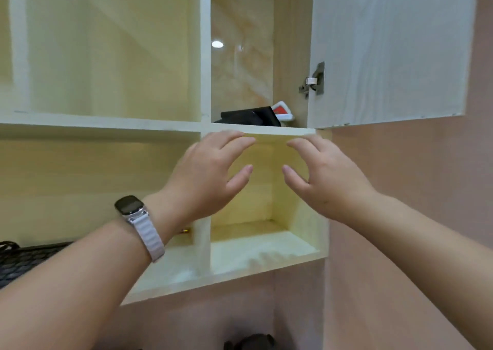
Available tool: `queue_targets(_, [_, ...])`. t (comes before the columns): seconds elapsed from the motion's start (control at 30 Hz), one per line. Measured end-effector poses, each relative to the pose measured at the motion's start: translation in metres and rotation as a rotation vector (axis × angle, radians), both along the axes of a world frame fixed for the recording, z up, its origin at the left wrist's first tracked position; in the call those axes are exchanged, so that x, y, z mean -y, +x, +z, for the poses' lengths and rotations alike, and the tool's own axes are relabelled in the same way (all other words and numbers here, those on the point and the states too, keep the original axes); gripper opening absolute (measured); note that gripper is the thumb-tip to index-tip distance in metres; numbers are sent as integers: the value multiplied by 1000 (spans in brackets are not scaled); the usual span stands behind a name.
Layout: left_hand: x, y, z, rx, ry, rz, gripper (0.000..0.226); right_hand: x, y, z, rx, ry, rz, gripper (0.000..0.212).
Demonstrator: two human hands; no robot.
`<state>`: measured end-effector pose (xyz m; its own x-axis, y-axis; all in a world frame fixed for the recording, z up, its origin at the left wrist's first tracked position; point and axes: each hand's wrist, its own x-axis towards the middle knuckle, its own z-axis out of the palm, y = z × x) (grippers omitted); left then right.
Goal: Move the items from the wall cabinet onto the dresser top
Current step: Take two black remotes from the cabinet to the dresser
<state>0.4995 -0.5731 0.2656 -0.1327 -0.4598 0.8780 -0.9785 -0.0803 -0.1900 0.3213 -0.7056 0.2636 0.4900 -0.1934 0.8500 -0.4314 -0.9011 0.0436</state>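
The wall cabinet (205,125) fills the view, pale wood with several cubbies. In its upper right compartment lie a black flat item (250,117) and, behind it, a red and white pack (283,110). My left hand (210,173), with a watch on the wrist, and my right hand (325,176) are raised side by side just below that shelf's front edge. Both hands hold nothing, fingers spread and curved toward each other. The dresser top is out of sight.
The compartment's door (389,48) stands swung out to the right, hinge (314,80) visible. A black woven item (24,261) lies in the lower left cubby, with a small brass-coloured object (185,231) behind my left wrist. A dark object (250,343) shows at the bottom edge. Pink wall to the right.
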Motion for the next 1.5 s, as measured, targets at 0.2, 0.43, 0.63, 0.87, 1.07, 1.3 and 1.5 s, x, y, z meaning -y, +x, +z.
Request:
queue_targets(0.2, [32, 4, 85, 90, 41, 70, 36, 38, 40, 67, 95, 63, 149, 38])
queue_targets(0.43, [68, 12, 129, 204, 284, 502, 29, 72, 74, 102, 46, 217, 228, 46])
queue_targets(0.63, [83, 14, 145, 226, 415, 632, 30, 88, 90, 114, -14, 361, 279, 48])
queue_targets(0.87, [90, 21, 146, 265, 412, 669, 17, 93, 92, 118, -78, 375, 304, 10])
queue_targets(1.07, [84, 17, 141, 302, 316, 594, 18, 92, 84, 105, 55, 318, 375, 9])
queue_targets(1.3, [63, 8, 125, 175, 149, 319, 36, 89, 62, 88, 248, 301, 531, 7])
queue_targets(1.5, [52, 4, 97, 185, 82, 260, 28, 82, 48, 67, 367, 161, 506, 10])
